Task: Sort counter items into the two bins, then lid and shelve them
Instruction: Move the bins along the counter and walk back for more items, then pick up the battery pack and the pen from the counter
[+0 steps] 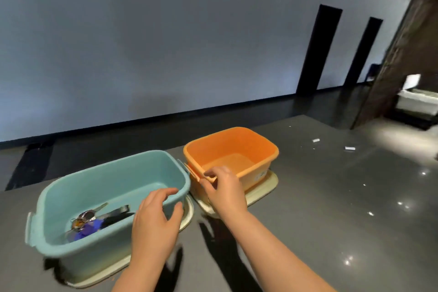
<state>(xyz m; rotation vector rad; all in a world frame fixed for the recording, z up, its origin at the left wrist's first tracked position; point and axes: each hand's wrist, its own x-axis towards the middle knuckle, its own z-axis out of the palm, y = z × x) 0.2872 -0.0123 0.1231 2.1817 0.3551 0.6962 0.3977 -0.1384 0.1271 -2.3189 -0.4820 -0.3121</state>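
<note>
A teal bin stands on a cream lid at the left of the grey counter. Inside it lie keys, a purple item and dark flat items. My left hand grips the teal bin's near right rim, thumb outside, fingers over the edge. An orange bin stands on a second cream lid just to the right; I see nothing inside it. My right hand pinches the orange bin's near left corner at its handle.
Two small white objects lie on the counter far right. Beyond the counter's far edge are a dark floor, a pale wall with two dark openings, and a dark wooden column at right.
</note>
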